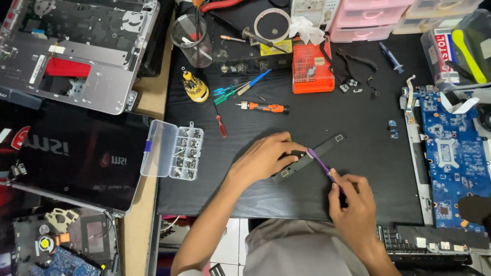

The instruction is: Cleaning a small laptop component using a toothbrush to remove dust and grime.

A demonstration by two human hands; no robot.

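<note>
- Centrally, two hands work low in the middle of the frame, on one black worktop (327, 117).
- One left hand (266, 158) lies on the near end of one long black plastic strip (312, 156), its fingers pressed together over it, pinning it to the worktop.
- One right hand (353, 204) has its fingers clamped on one purple-handled tool (321, 162), whose tip touches the strip just beside the left hand's fingertips.
- The strip lies at a slant, its free end pointing to the upper right.
- One clear compartment box (174, 151) of small screws stands open left of the left hand, at the worktop's edge.
- One orange-and-black screwdriver (266, 107), one small red screwdriver (221, 125) and one yellow screwdriver (194, 87) lie above the hands.
- One orange bit case (313, 69) sits at the upper middle, one clear cup (192, 38) at its left.
- One blue circuit board (450, 153) fills the right edge of the frame.
- Two laptop parts lie at the left: one silver opened shell (76, 51) in the upper left, one black lid (76, 158) below it.
</note>
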